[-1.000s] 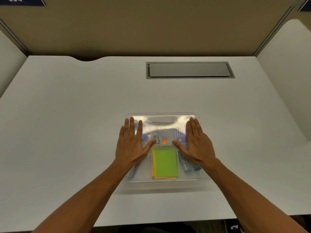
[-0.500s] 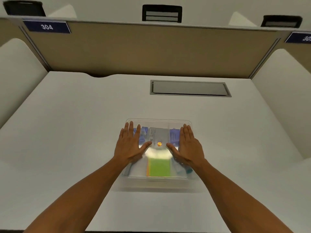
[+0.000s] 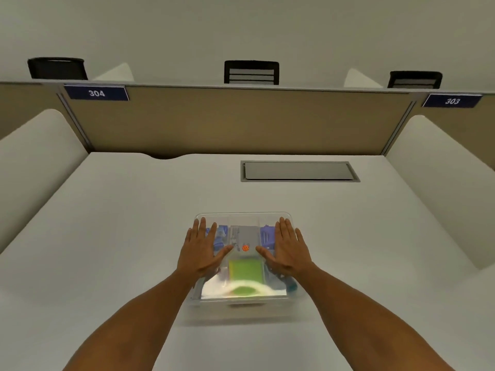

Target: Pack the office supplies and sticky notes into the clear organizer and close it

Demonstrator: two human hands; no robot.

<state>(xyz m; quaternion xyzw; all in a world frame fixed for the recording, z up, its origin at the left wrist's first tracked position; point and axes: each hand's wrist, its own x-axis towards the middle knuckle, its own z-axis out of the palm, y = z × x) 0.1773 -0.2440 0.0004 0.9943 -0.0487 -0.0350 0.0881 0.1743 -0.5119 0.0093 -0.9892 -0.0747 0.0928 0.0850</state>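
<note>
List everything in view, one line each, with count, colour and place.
clear organizer: 1, clear, lidded, near middle of desk
sticky notes: 1 pad, green, inside organizer, near half
blue supplies: several, blue, inside, far half
white desk: 1, white
cable hatch: 1, grey, far desk right of centre
number signs: 2, blue, on partition
chairs: 3, black, beyond partition
left hand: flat on lid, left side
right hand: flat on lid, right side

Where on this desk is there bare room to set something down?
Bare desk lies left of the clear organizer, right of it, and between it and the grey hatch. The organizer itself is crowded: left hand and right hand lie flat on its lid.
</note>
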